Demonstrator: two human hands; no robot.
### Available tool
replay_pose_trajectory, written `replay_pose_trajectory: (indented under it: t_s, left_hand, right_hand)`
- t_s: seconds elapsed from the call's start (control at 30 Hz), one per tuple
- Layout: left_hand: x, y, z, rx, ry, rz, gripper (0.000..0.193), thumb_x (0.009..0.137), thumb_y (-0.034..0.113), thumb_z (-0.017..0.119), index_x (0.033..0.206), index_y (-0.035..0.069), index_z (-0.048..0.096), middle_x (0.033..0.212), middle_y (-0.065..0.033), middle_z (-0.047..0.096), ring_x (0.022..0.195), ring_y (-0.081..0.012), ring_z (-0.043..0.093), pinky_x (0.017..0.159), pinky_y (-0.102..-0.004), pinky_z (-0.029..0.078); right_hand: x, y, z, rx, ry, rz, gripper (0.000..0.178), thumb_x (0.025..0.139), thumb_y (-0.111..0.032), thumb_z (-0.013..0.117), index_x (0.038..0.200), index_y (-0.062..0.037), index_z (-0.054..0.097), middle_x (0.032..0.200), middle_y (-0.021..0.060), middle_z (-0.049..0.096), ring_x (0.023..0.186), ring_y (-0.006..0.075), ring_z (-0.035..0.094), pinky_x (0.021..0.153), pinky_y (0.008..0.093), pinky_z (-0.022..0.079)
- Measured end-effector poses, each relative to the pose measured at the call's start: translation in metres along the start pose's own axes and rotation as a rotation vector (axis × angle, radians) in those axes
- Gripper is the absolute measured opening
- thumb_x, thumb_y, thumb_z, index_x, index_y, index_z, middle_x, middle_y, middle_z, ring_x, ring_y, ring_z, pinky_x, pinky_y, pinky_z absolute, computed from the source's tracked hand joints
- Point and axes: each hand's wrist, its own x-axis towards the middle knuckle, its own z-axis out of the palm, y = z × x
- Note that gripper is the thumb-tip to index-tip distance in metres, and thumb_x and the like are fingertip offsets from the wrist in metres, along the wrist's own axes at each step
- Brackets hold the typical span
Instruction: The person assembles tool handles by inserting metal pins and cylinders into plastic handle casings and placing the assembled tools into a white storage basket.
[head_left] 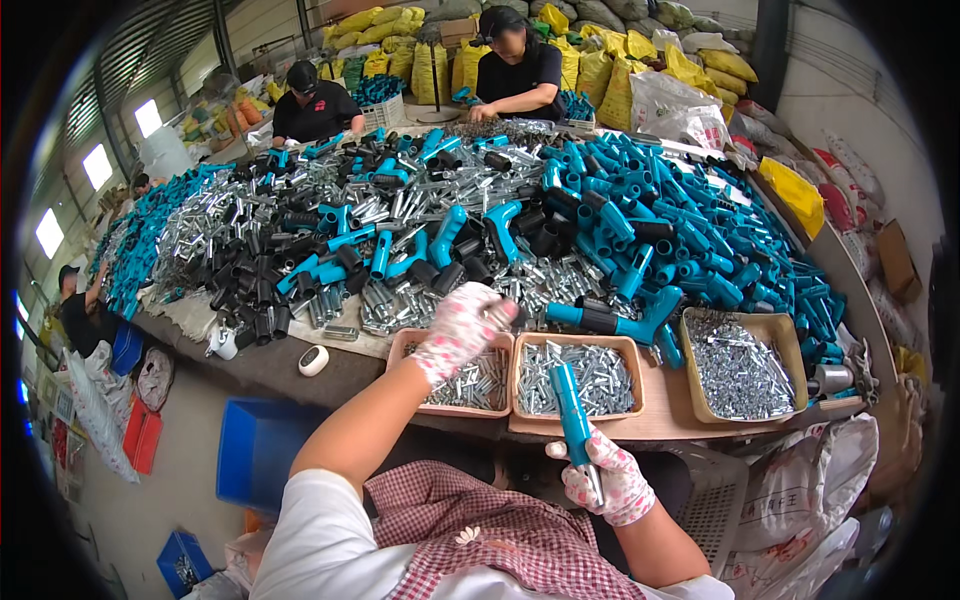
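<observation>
My right hand (610, 482), in a white glove with pink spots, is closed around a teal tube (571, 405). The tube stands tilted upward, and a metal piece (594, 486) sticks out at its lower end. My left hand (462, 328), gloved alike, reaches over a pinkish tray (398, 350) of small metal pins. Its fingers are curled together beside a small dark shape, and what they hold is hidden. Just right of that hand is a second tray (641, 385) of small metal pieces. A teal and black pistol-shaped handle (625, 322) lies behind it.
A yellowish tray (690, 345) of small metal parts stands at the right. Heaps of teal handles (700, 230), black sleeves and metal rods cover the table behind. A white oval device (313, 361) sits near the front edge. Co-workers (520, 70) work across the table. A blue bin (235, 455) stands below left.
</observation>
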Motion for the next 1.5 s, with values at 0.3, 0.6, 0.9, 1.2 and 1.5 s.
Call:
replay_pose_trajectory:
  t_s: [0.3, 0.6, 0.9, 1.2, 1.5]
  left_hand:
    - [-0.044, 0.029, -0.067, -1.187, -0.278, -0.495, 0.037, 0.089, 0.022, 0.068, 0.120, 0.003, 0.057, 0.104, -0.0052, 0.063, 0.090, -0.0153, 0.066, 0.072, -0.0343, 0.060]
    - [-0.086, 0.055, -0.054, -0.729, -0.266, -0.599, 0.037, 0.094, 0.039, 0.061, 0.099, 0.004, 0.071, 0.086, -0.0017, 0.069, 0.079, -0.0070, 0.060, 0.073, -0.0265, 0.049]
    - [-0.133, 0.083, -0.044, -1.549, -0.162, -0.582, 0.062, 0.097, 0.035, 0.057, 0.145, 0.007, 0.029, 0.118, -0.0153, 0.061, 0.116, -0.0263, 0.058, 0.103, -0.0413, 0.044]
    - [-0.172, 0.072, -0.063, -1.369, -0.327, -0.677, 0.067, 0.095, 0.019, 0.063, 0.149, 0.009, 0.024, 0.123, -0.0112, 0.058, 0.113, -0.0191, 0.057, 0.093, -0.0343, 0.050]
    - [-0.185, 0.061, -0.047, -1.353, -0.527, -0.623, 0.067, 0.092, 0.029, 0.066, 0.145, 0.005, 0.032, 0.130, -0.0117, 0.056, 0.120, -0.0201, 0.054, 0.097, -0.0344, 0.048]
  right_hand:
    - [0.028, 0.018, 0.019, 0.101, -0.194, 0.242, 0.066, 0.090, -0.020, 0.067, 0.145, -0.0128, 0.032, 0.116, 0.0246, 0.062, 0.064, 0.0184, 0.063, 0.051, 0.0274, 0.050]
    - [0.050, 0.043, 0.033, 0.153, -0.088, 0.302, 0.063, 0.089, -0.016, 0.068, 0.143, -0.0155, 0.035, 0.116, 0.0173, 0.060, 0.067, 0.0138, 0.059, 0.053, 0.0269, 0.051]
    - [0.076, 0.084, 0.028, 0.063, -0.023, 0.364, 0.049, 0.084, -0.033, 0.071, 0.117, -0.0007, 0.056, 0.101, 0.0145, 0.063, 0.070, 0.0183, 0.061, 0.059, 0.0291, 0.051]
    - [0.085, 0.096, 0.025, -0.062, -0.009, 0.451, 0.038, 0.086, -0.031, 0.070, 0.113, -0.0062, 0.060, 0.086, 0.0122, 0.063, 0.072, 0.0223, 0.062, 0.065, 0.0331, 0.052]
    - [0.071, 0.100, 0.014, -0.058, -0.035, 0.397, 0.048, 0.084, -0.024, 0.075, 0.122, -0.0078, 0.051, 0.096, 0.0105, 0.062, 0.088, 0.0230, 0.064, 0.076, 0.0363, 0.054]
